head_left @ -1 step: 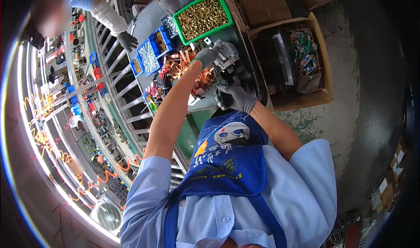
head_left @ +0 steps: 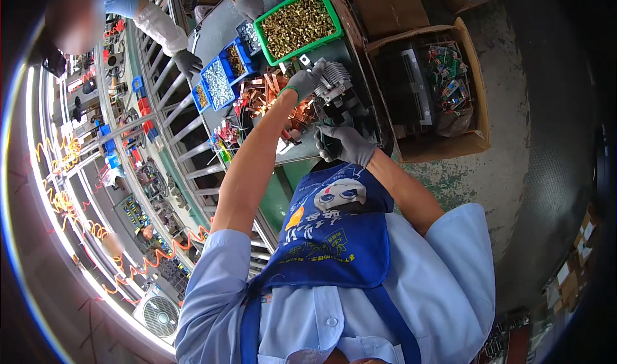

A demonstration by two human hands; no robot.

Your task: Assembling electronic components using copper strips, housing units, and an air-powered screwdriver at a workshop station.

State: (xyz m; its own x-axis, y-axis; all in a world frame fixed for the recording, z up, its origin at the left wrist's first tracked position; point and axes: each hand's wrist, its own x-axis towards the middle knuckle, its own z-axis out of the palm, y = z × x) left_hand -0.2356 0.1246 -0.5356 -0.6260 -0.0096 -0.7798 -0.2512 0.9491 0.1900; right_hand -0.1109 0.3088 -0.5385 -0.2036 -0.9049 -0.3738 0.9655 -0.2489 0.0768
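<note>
My left hand (head_left: pixel 304 83), in a grey glove, is closed against the left end of a silvery finned metal part (head_left: pixel 333 79) on the workbench. My right hand (head_left: pixel 350 145), gloved the same way, is curled at the bench's near edge, just below that part. Something dark sits among its fingers, too hidden to name. Copper-coloured strips (head_left: pixel 273 93) lie heaped beside my left wrist. Beyond my left hand stands a green tray (head_left: pixel 259 32) full of small brass-coloured pieces.
Blue bins (head_left: pixel 217 86) of small metal hardware stand left of the green tray. Wires with coloured ends (head_left: pixel 225 136) lie at the near left. A cardboard box (head_left: pixel 479 88) of circuit boards is on the right. Across the bench, a co-worker's gloved hands (head_left: pixel 187 62) show.
</note>
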